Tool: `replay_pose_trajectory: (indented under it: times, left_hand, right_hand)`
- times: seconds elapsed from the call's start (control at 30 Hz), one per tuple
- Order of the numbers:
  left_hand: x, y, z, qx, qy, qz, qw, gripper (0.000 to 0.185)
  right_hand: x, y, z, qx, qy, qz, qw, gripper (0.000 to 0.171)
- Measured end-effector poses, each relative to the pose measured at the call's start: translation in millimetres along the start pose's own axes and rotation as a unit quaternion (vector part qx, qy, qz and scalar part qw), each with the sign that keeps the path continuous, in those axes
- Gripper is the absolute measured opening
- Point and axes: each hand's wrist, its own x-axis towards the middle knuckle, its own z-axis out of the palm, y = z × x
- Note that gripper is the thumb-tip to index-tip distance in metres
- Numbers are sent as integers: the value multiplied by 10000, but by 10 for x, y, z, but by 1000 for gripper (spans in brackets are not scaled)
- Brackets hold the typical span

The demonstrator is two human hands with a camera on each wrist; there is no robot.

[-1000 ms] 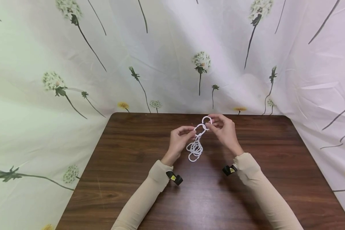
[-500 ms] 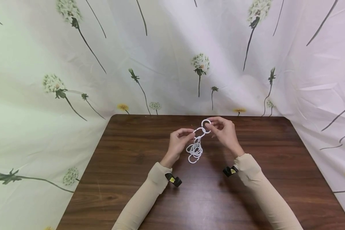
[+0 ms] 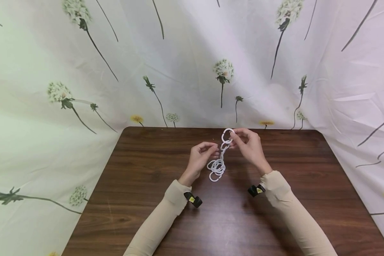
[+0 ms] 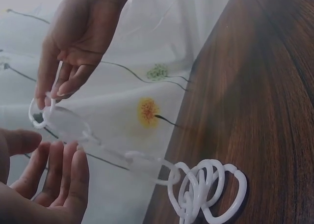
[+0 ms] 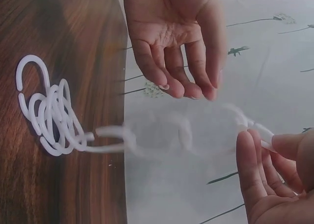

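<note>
The right hand [image 3: 250,145] pinches the top ring of a chain of white plastic rings [image 3: 218,164], lifted above the dark wooden counter [image 3: 147,177]; the chain's lower rings pile on it. Beside the chain, the left hand [image 3: 201,156] grips nothing, fingers loosely curled.

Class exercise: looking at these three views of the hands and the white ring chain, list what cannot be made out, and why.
- Number of rings in the white plastic ring chain: its heap overlaps itself in every view.
- Top rings: blurred and pale against the curtain in the right wrist view.
- Whether the left hand touches the chain: unclear.
- Right hand grip point: fingers cover it.
- Brown wooden table: near edge cut off in the head view.
</note>
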Motion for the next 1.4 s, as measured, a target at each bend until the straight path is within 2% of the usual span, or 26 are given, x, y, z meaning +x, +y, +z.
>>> replay_pose_trajectory:
  times: [0.4,0.6,0.77,0.87,1.0,1.1,1.4]
  left_hand:
    - [56,-21,-26,112,66,66,9999,25]
    - [15,-108,-127,439,74,-179,9988,20]
    - [-33,-206,-250,751,16,-263,9968,24]
    - [-66,-263,-331,1182,-31,-313,9925,25]
    - [-114,-340,-418,1805,-101,-513,9822,25]
    - [-146,-396,-454,2003,-141,-629,9776,28]
    - [-227,-496,-456,2771,-276,-379,9597,33]
  right_hand:
    - [4,27,-26,54,133,12,9999,24]
    - [9,46,-82,23,204,-10,9998,24]
    - [5,60,-128,46,255,-10,9997,24]
    - [0,82,-162,40,302,6,9995,22]
    - [-11,118,-217,53,357,2,9993,22]
    - [-20,148,-262,109,380,31,9992,23]
    - [-69,236,-377,238,547,219,9980,28]
